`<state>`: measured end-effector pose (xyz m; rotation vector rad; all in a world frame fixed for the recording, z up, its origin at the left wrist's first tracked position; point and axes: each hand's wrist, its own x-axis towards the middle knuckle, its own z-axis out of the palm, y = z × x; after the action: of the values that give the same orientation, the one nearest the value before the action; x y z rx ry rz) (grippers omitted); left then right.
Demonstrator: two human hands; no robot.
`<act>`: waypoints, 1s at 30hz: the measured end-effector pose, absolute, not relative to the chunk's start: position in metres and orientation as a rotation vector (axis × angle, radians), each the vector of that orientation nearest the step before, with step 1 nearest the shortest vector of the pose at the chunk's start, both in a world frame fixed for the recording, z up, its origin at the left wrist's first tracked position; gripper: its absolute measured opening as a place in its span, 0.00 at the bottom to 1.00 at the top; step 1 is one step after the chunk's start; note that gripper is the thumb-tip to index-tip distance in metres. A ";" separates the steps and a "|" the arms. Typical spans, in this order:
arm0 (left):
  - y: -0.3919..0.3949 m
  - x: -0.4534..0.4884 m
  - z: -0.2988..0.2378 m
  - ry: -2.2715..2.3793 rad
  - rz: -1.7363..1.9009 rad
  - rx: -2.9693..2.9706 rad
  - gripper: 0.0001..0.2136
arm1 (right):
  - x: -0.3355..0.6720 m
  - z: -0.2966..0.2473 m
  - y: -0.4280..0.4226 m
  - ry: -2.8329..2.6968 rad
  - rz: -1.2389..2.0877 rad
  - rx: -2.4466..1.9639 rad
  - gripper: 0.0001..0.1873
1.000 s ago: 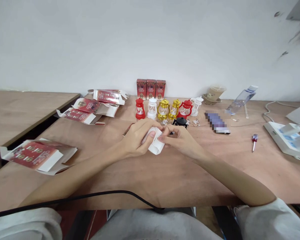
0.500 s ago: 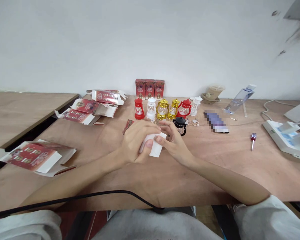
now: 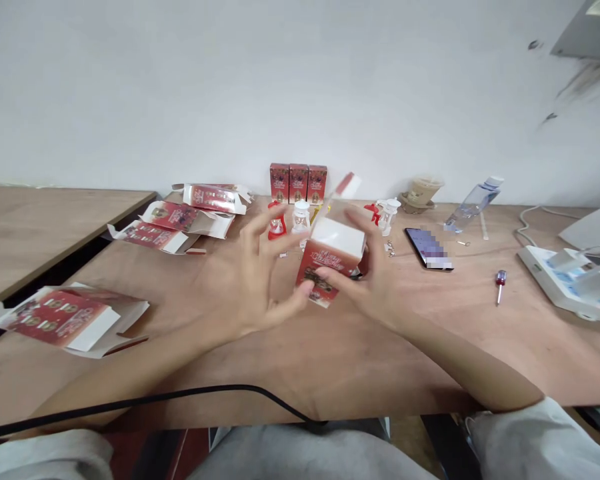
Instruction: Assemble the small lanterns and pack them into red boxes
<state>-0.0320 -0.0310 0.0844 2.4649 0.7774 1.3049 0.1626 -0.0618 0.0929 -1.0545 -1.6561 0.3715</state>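
Observation:
A small red carton with a white top and a raised, blurred flap [image 3: 325,259] is in my right hand [image 3: 375,290], thumb on its printed front and fingers around its right side. My left hand [image 3: 260,287] is beside the carton with its fingers spread; its thumb tip is at the carton's lower left edge. Behind them stand miniature lanterns: a red lantern [image 3: 277,225], a white lantern [image 3: 301,217] and another white lantern [image 3: 389,217] at the right. The carton and my right hand hide most of the lanterns between.
Three red cartons [image 3: 299,185] stand against the wall. Opened, flattened packaging [image 3: 70,317] lies at the left. To the right are a phone [image 3: 429,249], a screwdriver [image 3: 501,285], a leaning bottle [image 3: 474,205], a cup [image 3: 424,190] and a power strip [image 3: 565,280]. A black cable [image 3: 220,388] crosses in front.
The white piece between both hands has given way to the red printed carton, now upright with its flap up. My left hand has loosened and spread its fingers.

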 end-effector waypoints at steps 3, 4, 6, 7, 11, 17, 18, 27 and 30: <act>-0.029 -0.023 0.086 0.780 1.369 2.481 0.36 | 0.158 0.076 -0.059 -1.761 0.061 -1.059 0.38; -0.028 -0.019 0.083 0.746 1.325 2.487 0.39 | 0.156 0.069 -0.059 -1.800 0.013 -1.070 0.38; -0.027 -0.013 0.075 0.723 1.317 2.415 0.44 | 0.150 0.056 -0.059 -1.891 -0.027 -1.111 0.42; -0.026 -0.012 0.072 0.736 1.336 2.350 0.45 | 0.147 0.051 -0.060 -1.935 -0.030 -1.140 0.44; -0.013 -0.016 0.060 0.757 1.423 2.245 0.38 | 0.140 0.042 -0.067 -2.117 0.007 -1.227 0.50; 0.023 -0.029 0.041 0.569 1.464 2.450 0.21 | 0.149 0.064 -0.064 -1.997 0.270 -1.286 0.34; 0.026 -0.030 0.038 0.566 1.435 2.456 0.20 | 0.153 0.068 -0.060 -1.957 0.377 -1.282 0.32; 0.033 -0.030 0.001 0.912 1.530 2.205 0.35 | 0.184 0.094 -0.045 -1.977 0.678 -1.379 0.26; 0.033 -0.027 -0.014 0.828 1.336 2.181 0.39 | 0.188 0.100 -0.045 -1.998 0.117 -1.503 0.33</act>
<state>-0.0267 0.0334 -0.0139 2.1813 0.8276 1.3356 0.1881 -0.0454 0.1003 -1.5028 -1.9978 0.1174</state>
